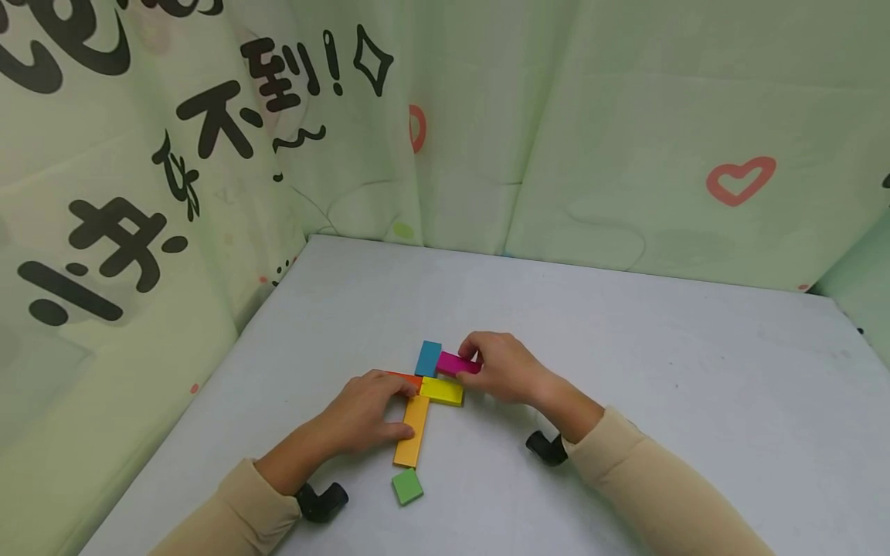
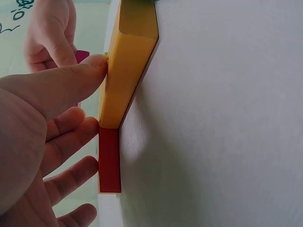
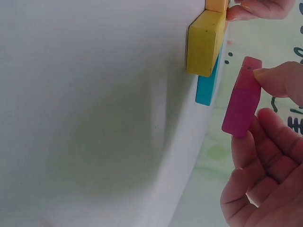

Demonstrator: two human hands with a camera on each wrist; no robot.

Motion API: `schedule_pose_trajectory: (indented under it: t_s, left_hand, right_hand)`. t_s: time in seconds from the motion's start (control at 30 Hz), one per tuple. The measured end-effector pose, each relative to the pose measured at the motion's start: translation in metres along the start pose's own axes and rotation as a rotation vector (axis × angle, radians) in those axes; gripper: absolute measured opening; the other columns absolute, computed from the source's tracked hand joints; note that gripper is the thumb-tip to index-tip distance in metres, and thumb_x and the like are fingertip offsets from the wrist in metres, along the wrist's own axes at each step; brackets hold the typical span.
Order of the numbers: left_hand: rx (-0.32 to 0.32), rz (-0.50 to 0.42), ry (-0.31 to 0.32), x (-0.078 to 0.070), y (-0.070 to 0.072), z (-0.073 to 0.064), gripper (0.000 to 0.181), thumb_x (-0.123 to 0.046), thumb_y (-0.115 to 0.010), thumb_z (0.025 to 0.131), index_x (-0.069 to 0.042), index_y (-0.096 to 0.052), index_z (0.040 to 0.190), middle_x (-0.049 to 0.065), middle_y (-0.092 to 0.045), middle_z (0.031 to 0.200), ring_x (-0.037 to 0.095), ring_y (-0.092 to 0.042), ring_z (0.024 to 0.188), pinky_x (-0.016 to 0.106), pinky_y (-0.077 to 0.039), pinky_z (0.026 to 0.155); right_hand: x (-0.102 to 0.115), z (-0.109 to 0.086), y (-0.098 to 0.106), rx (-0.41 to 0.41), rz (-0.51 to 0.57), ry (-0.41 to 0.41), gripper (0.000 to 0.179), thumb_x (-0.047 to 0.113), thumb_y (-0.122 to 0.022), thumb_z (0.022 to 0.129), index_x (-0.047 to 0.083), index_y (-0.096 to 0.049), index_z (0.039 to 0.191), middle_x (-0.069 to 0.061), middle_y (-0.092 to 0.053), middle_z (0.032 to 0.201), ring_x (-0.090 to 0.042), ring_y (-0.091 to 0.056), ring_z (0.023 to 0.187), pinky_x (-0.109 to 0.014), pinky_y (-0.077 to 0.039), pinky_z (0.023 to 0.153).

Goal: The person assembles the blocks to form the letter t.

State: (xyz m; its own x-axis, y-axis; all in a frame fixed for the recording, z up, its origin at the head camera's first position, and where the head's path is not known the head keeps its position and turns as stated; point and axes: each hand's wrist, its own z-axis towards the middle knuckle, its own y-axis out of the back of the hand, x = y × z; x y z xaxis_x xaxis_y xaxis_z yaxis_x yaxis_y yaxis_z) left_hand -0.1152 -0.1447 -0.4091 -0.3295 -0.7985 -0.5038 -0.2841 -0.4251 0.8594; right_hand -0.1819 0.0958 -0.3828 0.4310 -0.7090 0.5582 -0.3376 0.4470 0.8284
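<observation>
My right hand [image 1: 511, 367] pinches a magenta block [image 3: 242, 101] between thumb and fingertips. In the right wrist view the block is held off the table, beside the blue block [image 1: 428, 359] and yellow block [image 1: 442, 391]. My left hand [image 1: 365, 413] rests on the flat group of blocks. Its thumb touches the long orange block [image 1: 412, 431], and its other fingertips touch the red block [image 2: 109, 161], partly covered by that hand in the head view. Those left fingers are extended and curl round nothing. A green block [image 1: 407, 486] lies at the orange block's near end.
The blocks lie on a white table [image 1: 660, 386]. A pale green curtain [image 1: 626, 154] with dark lettering and hearts hangs behind and to the left. A black fitting [image 1: 323, 502] sits by the left wrist, another black fitting [image 1: 546, 448] by the right.
</observation>
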Motion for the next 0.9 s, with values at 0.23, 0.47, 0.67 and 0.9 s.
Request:
schedule_pose_trajectory:
  t_s: [0.23,0.47,0.67,0.9]
  left_hand:
    - [0.001,0.000,-0.005,0.000,0.000,0.000,0.045,-0.028,-0.085,0.081,-0.011,-0.066,0.119,0.001,-0.064,0.119,0.029,-0.050,0.123,0.051,-0.041,0.103]
    - [-0.009,0.004,-0.011,0.000,0.000,0.000,0.045,-0.027,-0.086,0.081,-0.011,-0.066,0.118,0.001,-0.064,0.118,0.029,-0.050,0.122,0.051,-0.042,0.102]
    - [-0.012,0.000,-0.018,0.000,0.001,-0.001,0.045,-0.027,-0.085,0.081,-0.010,-0.066,0.118,0.001,-0.064,0.118,0.029,-0.050,0.122,0.051,-0.042,0.102]
    - [-0.015,-0.003,-0.016,0.000,0.001,-0.001,0.046,-0.027,-0.086,0.081,-0.010,-0.066,0.119,0.001,-0.064,0.117,0.029,-0.050,0.122,0.051,-0.042,0.102]
  right_hand:
    - [0.001,-0.004,-0.002,0.012,-0.025,0.007,0.032,0.021,-0.079,0.085,0.005,-0.065,0.110,0.000,-0.063,0.092,-0.015,-0.055,0.081,-0.025,-0.050,0.068]
    - [0.003,-0.008,-0.006,0.021,-0.043,0.002,0.032,0.022,-0.080,0.084,0.007,-0.066,0.109,0.002,-0.064,0.092,-0.013,-0.055,0.080,-0.025,-0.050,0.067]
    - [0.006,-0.013,-0.008,0.024,-0.043,0.024,0.029,0.021,-0.080,0.084,0.008,-0.066,0.106,0.003,-0.064,0.090,-0.012,-0.055,0.078,-0.026,-0.050,0.066]
    - [0.008,-0.019,-0.011,0.031,-0.040,0.053,0.028,0.020,-0.080,0.083,0.008,-0.066,0.104,0.004,-0.063,0.089,-0.012,-0.054,0.076,-0.025,-0.049,0.065]
